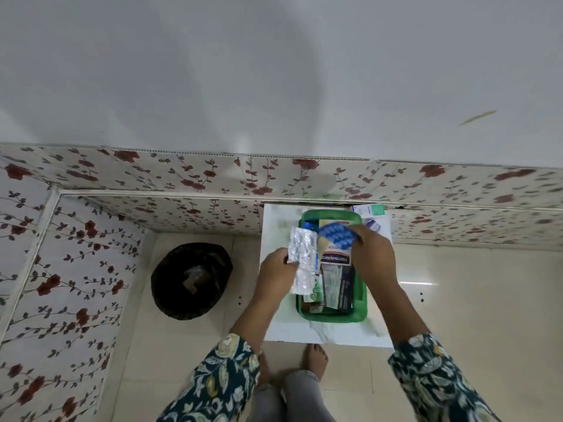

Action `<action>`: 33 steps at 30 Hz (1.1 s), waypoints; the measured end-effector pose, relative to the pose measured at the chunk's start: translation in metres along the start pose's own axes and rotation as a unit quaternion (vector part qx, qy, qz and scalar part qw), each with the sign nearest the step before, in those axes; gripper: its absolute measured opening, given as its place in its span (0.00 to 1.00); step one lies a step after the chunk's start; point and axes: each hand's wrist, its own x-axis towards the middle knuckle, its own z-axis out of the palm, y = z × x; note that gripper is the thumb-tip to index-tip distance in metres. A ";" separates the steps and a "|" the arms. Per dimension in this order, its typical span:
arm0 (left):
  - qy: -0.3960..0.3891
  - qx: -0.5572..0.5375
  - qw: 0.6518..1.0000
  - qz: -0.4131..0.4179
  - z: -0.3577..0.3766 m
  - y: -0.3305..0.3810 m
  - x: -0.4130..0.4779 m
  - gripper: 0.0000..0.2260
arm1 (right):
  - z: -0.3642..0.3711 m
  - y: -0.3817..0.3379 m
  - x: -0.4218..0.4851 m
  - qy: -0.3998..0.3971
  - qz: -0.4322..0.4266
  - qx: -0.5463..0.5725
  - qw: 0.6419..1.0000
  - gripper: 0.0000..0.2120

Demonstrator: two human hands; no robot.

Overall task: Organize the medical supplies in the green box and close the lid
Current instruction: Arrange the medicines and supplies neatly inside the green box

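Observation:
An open green box (361, 303) stands on a white table (275, 236), filled with cartons and packets, among them a dark Hansaplast carton (336, 259). My left hand (275, 271) grips a silver blister strip (303, 258) over the box's left edge. My right hand (370, 254) holds a blue blister pack (336, 236) above the far half of the box. No lid shows in the frame.
A white and green carton (370, 210) and a small item (374, 224) lie on the table beyond the box, against the floral wall. A black bin (192, 280) stands on the tiled floor left of the table. My feet are under the table's near edge.

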 end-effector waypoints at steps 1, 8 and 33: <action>-0.007 0.037 0.999 0.001 0.012 0.002 -0.002 0.03 | 0.000 0.012 -0.004 -0.015 -0.008 -0.029 0.999 0.18; -0.013 0.284 0.959 -0.003 0.068 -0.006 -0.017 0.14 | 0.055 0.075 -0.034 -0.038 -0.143 -0.124 0.981 0.19; -0.059 0.493 0.774 0.393 0.156 0.020 -0.002 0.10 | 0.045 0.161 -0.040 -0.056 0.186 -0.048 0.980 0.18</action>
